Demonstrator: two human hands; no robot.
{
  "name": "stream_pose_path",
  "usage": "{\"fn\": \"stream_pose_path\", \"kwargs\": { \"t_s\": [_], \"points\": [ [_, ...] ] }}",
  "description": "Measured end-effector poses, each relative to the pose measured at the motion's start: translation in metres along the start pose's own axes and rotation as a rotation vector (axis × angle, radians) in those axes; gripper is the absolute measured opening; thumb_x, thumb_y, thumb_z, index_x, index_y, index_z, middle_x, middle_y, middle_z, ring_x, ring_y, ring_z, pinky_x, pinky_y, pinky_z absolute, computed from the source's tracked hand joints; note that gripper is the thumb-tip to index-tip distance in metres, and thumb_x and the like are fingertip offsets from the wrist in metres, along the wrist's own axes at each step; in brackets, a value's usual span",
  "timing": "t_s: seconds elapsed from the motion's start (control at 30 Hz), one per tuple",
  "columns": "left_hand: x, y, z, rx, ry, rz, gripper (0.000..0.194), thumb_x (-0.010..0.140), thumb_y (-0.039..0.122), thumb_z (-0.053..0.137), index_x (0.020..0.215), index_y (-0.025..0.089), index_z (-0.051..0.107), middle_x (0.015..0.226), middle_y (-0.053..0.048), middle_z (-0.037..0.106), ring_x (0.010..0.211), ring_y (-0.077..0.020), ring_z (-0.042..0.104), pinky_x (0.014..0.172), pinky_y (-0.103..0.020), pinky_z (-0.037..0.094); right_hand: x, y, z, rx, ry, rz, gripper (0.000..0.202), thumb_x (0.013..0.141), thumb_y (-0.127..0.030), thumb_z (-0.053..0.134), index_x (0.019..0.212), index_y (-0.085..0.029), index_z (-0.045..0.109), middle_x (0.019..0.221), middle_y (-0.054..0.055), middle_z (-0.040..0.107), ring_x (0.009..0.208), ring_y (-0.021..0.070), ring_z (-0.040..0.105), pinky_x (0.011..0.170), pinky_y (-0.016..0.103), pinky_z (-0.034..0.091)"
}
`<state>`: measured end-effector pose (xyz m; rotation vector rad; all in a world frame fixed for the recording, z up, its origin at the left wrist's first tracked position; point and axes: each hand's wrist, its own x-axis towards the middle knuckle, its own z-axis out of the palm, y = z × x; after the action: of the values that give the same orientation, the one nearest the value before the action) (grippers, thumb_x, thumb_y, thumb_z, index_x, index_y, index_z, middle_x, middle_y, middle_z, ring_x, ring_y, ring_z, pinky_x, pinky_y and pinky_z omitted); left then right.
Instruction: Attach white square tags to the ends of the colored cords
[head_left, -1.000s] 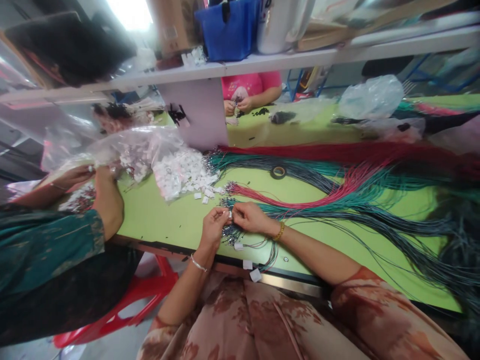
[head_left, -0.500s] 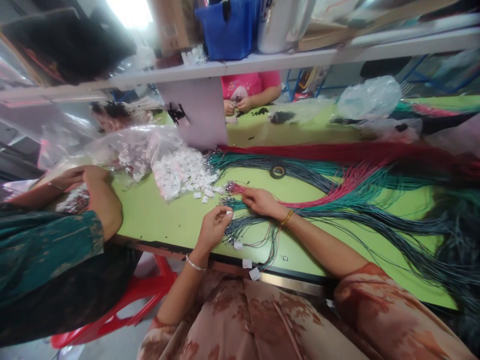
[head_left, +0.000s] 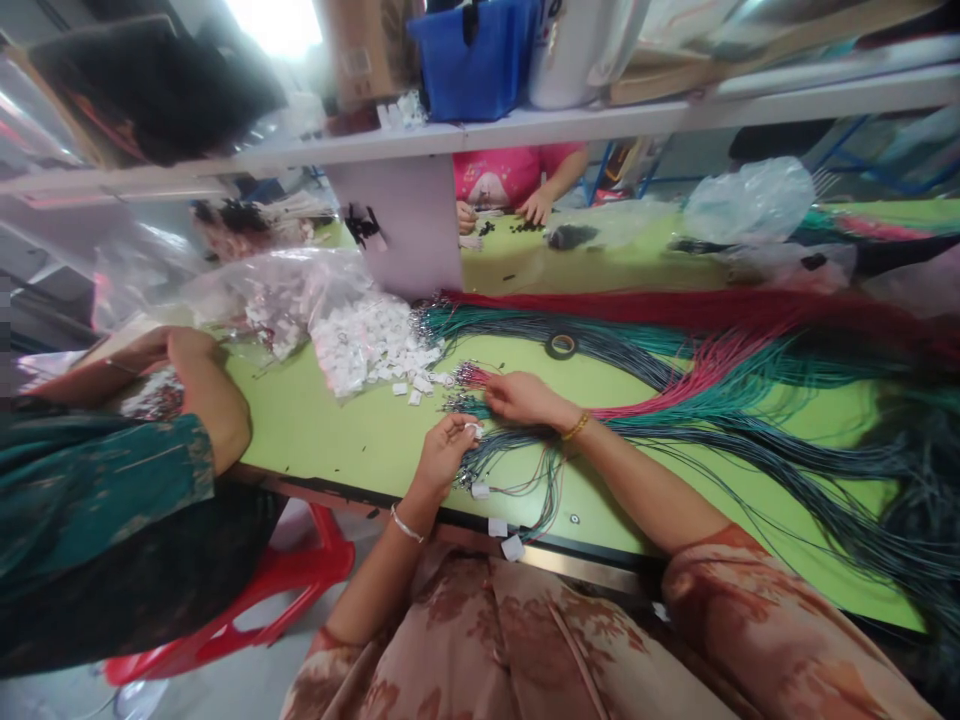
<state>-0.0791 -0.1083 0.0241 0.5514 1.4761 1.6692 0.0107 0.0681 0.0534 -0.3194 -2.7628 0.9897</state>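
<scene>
My left hand (head_left: 442,452) pinches a small white plastic connector housing (head_left: 474,430) between thumb and fingers, close to the wire ends. My right hand (head_left: 521,400) is closed, its fingertips over the red wire bundle (head_left: 472,375); what they grip is hidden. Beside them lie the metal-tipped ends of a teal wire bundle (head_left: 463,403) and, nearer me, dark grey wires (head_left: 480,448). Several housings with wires attached, such as a white housing (head_left: 480,491), lie at the table's front edge. Left of the bundles spreads a pile of loose white housings (head_left: 382,340) in a clear bag.
A roll of black tape (head_left: 561,346) lies behind my right hand on the green table (head_left: 322,440). Long wires (head_left: 787,440) cover its right side. At left, a co-worker's arm (head_left: 206,400) rests on the table. Across, another person's hand (head_left: 536,206) is near small black pieces. A shelf (head_left: 360,148) crosses above.
My left hand with the white housing has shifted slightly right, closer to my right hand. The person across has moved one hand right, apart from the other. The whole view has shifted a little.
</scene>
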Motion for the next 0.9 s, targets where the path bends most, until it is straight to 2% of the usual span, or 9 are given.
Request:
{"fn": "stream_pose_path", "kwargs": {
  "t_s": [0.13,0.23,0.33,0.4,0.47,0.6,0.7,0.9],
  "points": [
    [-0.001,-0.003,0.000,0.054,-0.026,0.026,0.026,0.068,0.034,0.077,0.082,0.016,0.067,0.082,-0.004,0.066,0.072,-0.0123,0.058,0.068,-0.024,0.047,0.004,-0.003,-0.015,0.175,-0.056,-0.008,0.021,0.083,-0.030,0.050,0.068,-0.016,0.052,0.058,-0.003,0.050,0.054,0.0092,0.038,0.055,0.023,0.026],
    [0.000,-0.005,0.001,0.077,-0.032,0.027,0.024,0.068,0.034,0.076,0.082,0.016,0.067,0.079,-0.003,0.066,0.071,-0.0128,0.058,0.068,-0.025,0.047,0.009,-0.006,-0.018,0.134,-0.107,-0.039,0.015,0.078,-0.025,0.053,0.066,-0.016,0.052,0.058,-0.004,0.049,0.054,0.0086,0.037,0.055,0.023,0.025],
    [0.001,-0.007,0.001,0.088,-0.029,0.031,0.024,0.069,0.034,0.075,0.082,0.016,0.067,0.077,-0.003,0.064,0.071,-0.0129,0.057,0.069,-0.025,0.047,0.015,-0.007,-0.019,0.088,-0.173,-0.052,0.018,0.074,-0.022,0.055,0.059,-0.016,0.049,0.054,-0.004,0.044,0.053,0.0081,0.032,0.054,0.024,0.023],
    [0.001,-0.008,0.000,0.093,-0.033,0.038,0.026,0.069,0.036,0.075,0.083,0.016,0.066,0.077,-0.003,0.064,0.071,-0.0128,0.057,0.069,-0.025,0.046,0.017,-0.007,-0.022,0.052,-0.138,-0.001,0.023,0.073,-0.023,0.057,0.054,-0.017,0.046,0.049,-0.004,0.040,0.052,0.0083,0.029,0.054,0.026,0.021],
    [0.001,-0.009,-0.001,0.098,-0.035,0.042,0.028,0.069,0.038,0.075,0.083,0.015,0.066,0.077,-0.003,0.064,0.071,-0.0128,0.057,0.069,-0.025,0.046,0.017,-0.007,-0.029,0.075,-0.147,0.027,0.026,0.074,-0.026,0.057,0.053,-0.017,0.046,0.048,-0.004,0.038,0.051,0.0084,0.029,0.054,0.026,0.021],
    [0.002,-0.009,-0.001,0.128,-0.045,0.049,0.030,0.069,0.040,0.074,0.084,0.015,0.065,0.078,-0.002,0.064,0.071,-0.0127,0.056,0.070,-0.026,0.046,0.013,-0.008,-0.044,0.265,-0.222,-0.005,0.028,0.081,-0.039,0.054,0.064,-0.016,0.052,0.054,-0.005,0.041,0.052,0.0078,0.032,0.053,0.023,0.023],
    [0.002,-0.010,0.000,0.158,-0.053,0.065,0.030,0.071,0.040,0.073,0.085,0.015,0.064,0.076,-0.002,0.064,0.069,-0.0120,0.055,0.069,-0.026,0.045,0.013,-0.014,-0.044,0.395,-0.163,-0.008,0.028,0.080,-0.041,0.055,0.071,-0.014,0.055,0.058,-0.004,0.047,0.054,0.0080,0.037,0.054,0.022,0.028],
    [0.000,-0.005,0.006,0.171,-0.046,0.102,0.028,0.071,0.037,0.073,0.087,0.016,0.065,0.075,-0.002,0.063,0.067,-0.0121,0.055,0.066,-0.025,0.044,0.025,-0.040,-0.027,0.576,-0.057,-0.019,0.019,0.079,-0.034,0.058,0.075,-0.016,0.056,0.061,-0.003,0.051,0.055,0.0096,0.043,0.055,0.023,0.035]
  ]
}}
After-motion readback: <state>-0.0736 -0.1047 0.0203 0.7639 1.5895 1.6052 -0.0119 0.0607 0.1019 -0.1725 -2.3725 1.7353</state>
